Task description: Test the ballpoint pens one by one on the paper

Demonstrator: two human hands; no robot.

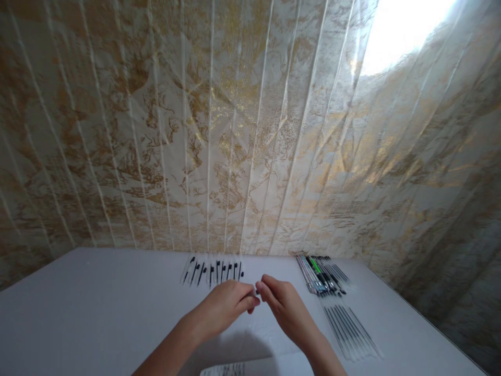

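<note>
My left hand (229, 303) is closed above the middle of the white table, its fingers curled round something mostly hidden. Facing it, my right hand (282, 303) has thumb and forefinger pinched together. The fingertips of both hands nearly meet, and a small dark piece (257, 293) shows between them, too little of it to name. Just beyond my left hand lies a row of clear pen barrels with black parts (211, 271), set out side by side. A group of pens (313, 274), some pale, some black and one bright green, lies beyond my right hand.
Several thin pen refills (348, 326) lie in a fan at the right, with more dark refills (337, 272) behind them. A printed white sheet or booklet (230, 369) shows at the near edge of the white table (78, 308). A gold-patterned curtain (219, 130) hangs behind.
</note>
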